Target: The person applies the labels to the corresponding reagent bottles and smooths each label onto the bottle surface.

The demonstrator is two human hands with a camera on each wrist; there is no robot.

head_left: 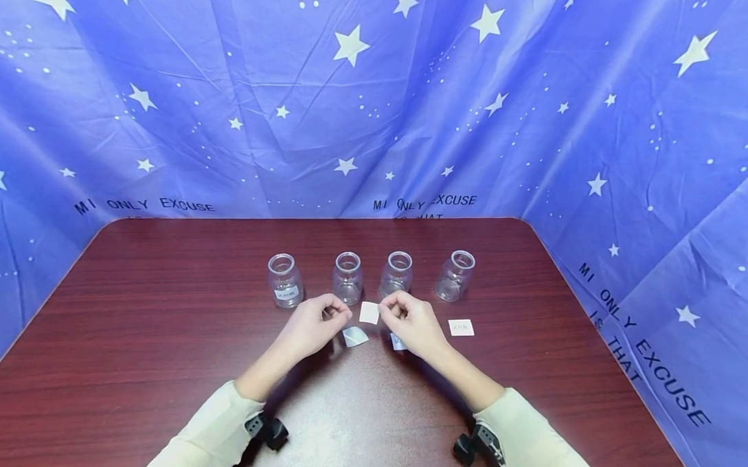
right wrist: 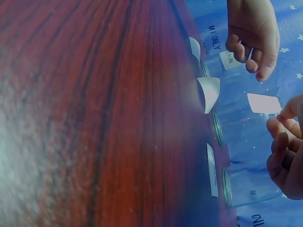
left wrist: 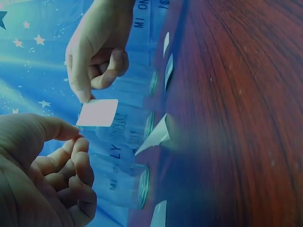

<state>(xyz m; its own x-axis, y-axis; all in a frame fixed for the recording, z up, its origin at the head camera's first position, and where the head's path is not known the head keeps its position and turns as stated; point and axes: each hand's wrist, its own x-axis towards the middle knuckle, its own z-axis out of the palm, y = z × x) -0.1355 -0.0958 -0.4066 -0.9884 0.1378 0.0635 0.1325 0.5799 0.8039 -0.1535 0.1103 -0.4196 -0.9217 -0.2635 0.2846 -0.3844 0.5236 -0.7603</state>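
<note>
My right hand (head_left: pixel 415 324) pinches a blank-faced white paper label (head_left: pixel 369 313) by its edge between thumb and fingertip, above the table. Facing it, my left hand (head_left: pixel 315 322) has its thumb and index fingertips together and the other fingers curled, with nothing visible in them. In the right wrist view a small gap separates the left fingertips from the label (right wrist: pixel 264 103). Behind the hands several clear glass jars stand upright in a row. The leftmost jar (head_left: pixel 285 282) bears a white label with handwriting; the jar (head_left: pixel 347 279) beside it shows none.
A curled piece of paper (head_left: pixel 354 337) lies between the hands. Another paper label (head_left: pixel 398 341) is partly hidden under the right hand, and a label with writing (head_left: pixel 461 327) lies farther right. The dark red table (head_left: pixel 179 323) meets a blue star-patterned cloth (head_left: pixel 261 85).
</note>
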